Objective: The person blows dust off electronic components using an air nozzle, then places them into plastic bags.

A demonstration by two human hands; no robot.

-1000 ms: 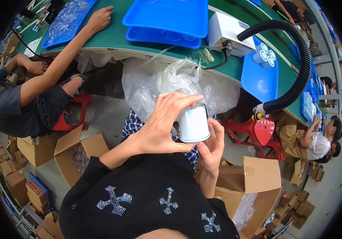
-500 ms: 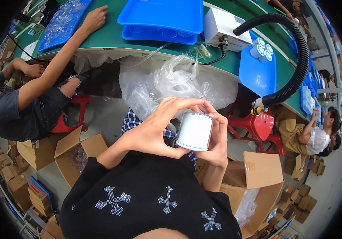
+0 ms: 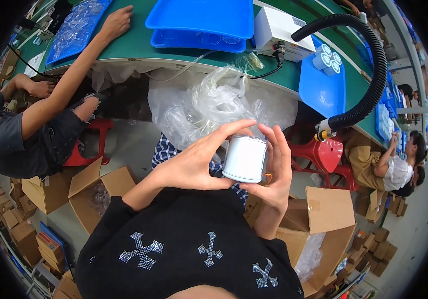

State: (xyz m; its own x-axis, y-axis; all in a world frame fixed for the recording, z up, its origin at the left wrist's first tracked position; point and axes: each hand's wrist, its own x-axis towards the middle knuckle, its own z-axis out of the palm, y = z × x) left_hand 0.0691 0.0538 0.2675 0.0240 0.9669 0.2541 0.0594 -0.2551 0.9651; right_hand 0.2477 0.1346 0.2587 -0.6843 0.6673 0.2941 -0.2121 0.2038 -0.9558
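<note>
A white cylindrical housing [image 3: 245, 158], with a clear-looking rim at its far end, is held in front of my chest. My left hand [image 3: 194, 159] grips it from the left, fingers over the far end and thumb at the near edge. On its right side, my right hand [image 3: 276, 172] has its fingers spread and curved around, with a gap beside the housing. The right thumb reaches close under the near edge; whether it touches I cannot tell. Thin coloured wires [image 3: 268, 175] show between the housing and my right palm.
Ahead is a green workbench [image 3: 194, 61] with stacked blue trays [image 3: 199, 20], a white box-shaped machine [image 3: 284, 35] and a black flexible hose [image 3: 379, 74]. Clear plastic bags [image 3: 184, 112] hang below its edge. Cardboard boxes [image 3: 329, 212] flank me; a co-worker's arm [image 3: 69, 82] rests at left.
My right hand has loosened, its fingers opening away from the housing's right side. The housing has turned slightly, and coloured wires now show beside it. My left hand keeps its hold.
</note>
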